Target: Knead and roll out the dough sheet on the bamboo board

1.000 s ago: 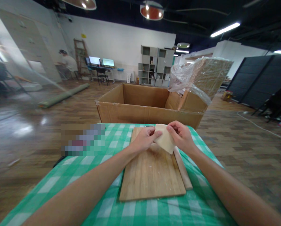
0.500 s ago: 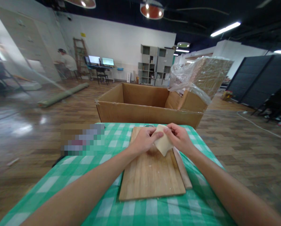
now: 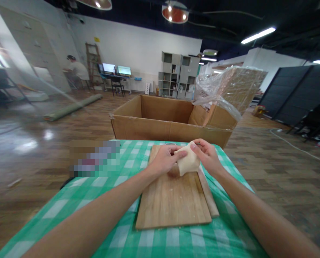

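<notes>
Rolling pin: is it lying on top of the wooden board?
No, the rolling pin lies on the green checked cloth along the wooden board's right edge.

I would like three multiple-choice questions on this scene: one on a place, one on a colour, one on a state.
1. Where does the rolling pin lie?
A. right of the cutting board
B. inside the cardboard box
C. on the floor

2. What colour is the tablecloth?
A. red
B. green and white check
C. plain blue

3. How is the dough held?
A. by no hand
B. by one hand
C. by both the left hand and the right hand

Answers: 1 A, it lies along the board's right edge; 2 B, checks show; 3 C, both hands' fingers pinch it above the board.
</notes>
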Demonstrator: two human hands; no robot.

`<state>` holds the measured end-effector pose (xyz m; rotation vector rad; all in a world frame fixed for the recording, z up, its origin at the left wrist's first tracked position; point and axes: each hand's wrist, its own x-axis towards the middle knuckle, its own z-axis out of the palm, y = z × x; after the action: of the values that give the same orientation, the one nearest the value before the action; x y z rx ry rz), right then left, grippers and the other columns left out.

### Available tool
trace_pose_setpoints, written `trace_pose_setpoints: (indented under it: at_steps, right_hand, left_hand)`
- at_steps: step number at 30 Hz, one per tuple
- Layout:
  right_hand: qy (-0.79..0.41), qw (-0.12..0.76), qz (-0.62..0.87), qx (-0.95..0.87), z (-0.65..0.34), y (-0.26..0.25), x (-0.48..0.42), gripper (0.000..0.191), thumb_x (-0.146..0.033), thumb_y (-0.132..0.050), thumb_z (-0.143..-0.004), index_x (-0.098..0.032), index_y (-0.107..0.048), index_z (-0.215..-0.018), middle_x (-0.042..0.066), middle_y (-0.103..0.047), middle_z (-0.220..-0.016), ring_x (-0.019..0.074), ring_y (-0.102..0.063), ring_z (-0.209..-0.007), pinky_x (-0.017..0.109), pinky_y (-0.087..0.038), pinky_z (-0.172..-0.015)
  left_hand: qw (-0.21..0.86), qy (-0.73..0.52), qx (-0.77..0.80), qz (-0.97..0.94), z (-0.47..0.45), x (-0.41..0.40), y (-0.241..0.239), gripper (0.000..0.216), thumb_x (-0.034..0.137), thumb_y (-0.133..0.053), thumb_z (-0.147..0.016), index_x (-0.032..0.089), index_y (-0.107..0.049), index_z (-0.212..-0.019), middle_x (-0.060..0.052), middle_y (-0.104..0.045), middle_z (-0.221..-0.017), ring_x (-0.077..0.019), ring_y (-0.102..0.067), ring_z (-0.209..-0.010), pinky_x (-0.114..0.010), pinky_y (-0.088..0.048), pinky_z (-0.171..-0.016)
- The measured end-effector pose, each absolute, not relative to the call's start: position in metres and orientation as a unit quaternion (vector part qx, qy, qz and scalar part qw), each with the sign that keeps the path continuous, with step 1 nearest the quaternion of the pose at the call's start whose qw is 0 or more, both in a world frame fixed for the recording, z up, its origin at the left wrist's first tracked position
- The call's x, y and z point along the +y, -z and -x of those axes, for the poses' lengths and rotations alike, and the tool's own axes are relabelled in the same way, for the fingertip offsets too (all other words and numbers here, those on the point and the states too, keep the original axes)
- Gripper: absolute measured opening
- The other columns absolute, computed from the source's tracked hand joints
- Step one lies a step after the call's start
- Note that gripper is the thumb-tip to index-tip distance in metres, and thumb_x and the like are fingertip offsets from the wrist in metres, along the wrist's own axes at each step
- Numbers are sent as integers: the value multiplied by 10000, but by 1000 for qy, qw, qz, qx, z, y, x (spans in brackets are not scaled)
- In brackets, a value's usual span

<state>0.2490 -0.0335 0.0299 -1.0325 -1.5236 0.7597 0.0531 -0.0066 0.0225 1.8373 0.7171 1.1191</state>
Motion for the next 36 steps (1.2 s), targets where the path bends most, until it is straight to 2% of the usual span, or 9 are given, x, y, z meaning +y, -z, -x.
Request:
trace_pose_setpoints:
  at_steps: [4,9,17,23,27,32,34,36]
  right_hand:
    - [-246,504,442,-701,-251,-30,-33,323,-513,-710,-895,-191,-730,-895,20,-680,-728,161,-564,-621,265,-425,-534]
    - [-186,545,440,-689,-252,-34,-33,286,-455,-661,-940,-183,-721,-875,14,-675,-737,156,-562,-642,262,-416,-554]
    - [-174,564,430,-683,-251,-36,-33,254,-422,-643,-959,-185,-703,-891,15,-645,-748,159,-542,-666,270,-404,-571]
    - [-225,572,435,-658,-252,-35,-33,294,-471,-684,-926,-179,-708,-898,16,-644,-741,154,-531,-636,265,-399,-543]
    - [-260,535,457,-661,-252,-35,-32,355,-517,-752,-859,-164,-738,-891,23,-664,-717,156,-538,-605,269,-408,-525]
    - [-217,565,478,-637,-245,-42,-38,348,-517,-785,-821,-170,-752,-816,22,-671,-680,159,-547,-594,270,-405,-516]
    - [-280,571,459,-621,-240,-45,-42,358,-534,-783,-825,-176,-764,-826,33,-694,-697,169,-583,-610,276,-430,-532]
    - [-383,563,409,-608,-235,-48,-46,395,-569,-703,-890,-182,-780,-868,61,-732,-759,195,-646,-667,303,-492,-590]
  left_hand:
    - [444,-448,257,-732,-54,-5,-22,339,459,-779,-869,169,-827,-1037,-81,-801,-1002,-222,-711,-860,-278,-507,-720]
    - [513,-446,278,-679,-56,-2,-22,406,542,-774,-847,148,-806,-943,-50,-760,-829,-167,-667,-703,-239,-489,-609]
    - [572,-485,282,-598,-56,1,-21,293,461,-832,-789,194,-819,-910,-38,-770,-863,-185,-702,-759,-301,-568,-752]
    - [599,-472,258,-593,-56,-2,-28,294,461,-776,-836,173,-804,-891,-54,-769,-888,-203,-709,-800,-340,-579,-797]
    - [566,-486,292,-599,-55,2,-25,295,482,-778,-828,189,-793,-863,-20,-720,-783,-163,-653,-706,-280,-538,-695]
    - [635,-472,292,-537,-64,-1,-11,428,582,-716,-867,173,-753,-989,-59,-734,-875,-173,-669,-730,-262,-500,-630]
    - [660,-465,280,-520,-69,-5,-7,380,539,-737,-861,163,-736,-918,-53,-724,-835,-165,-656,-711,-250,-485,-616]
    - [694,-475,254,-479,-74,-9,-7,287,444,-773,-839,164,-714,-855,-26,-693,-760,-139,-618,-646,-232,-471,-591]
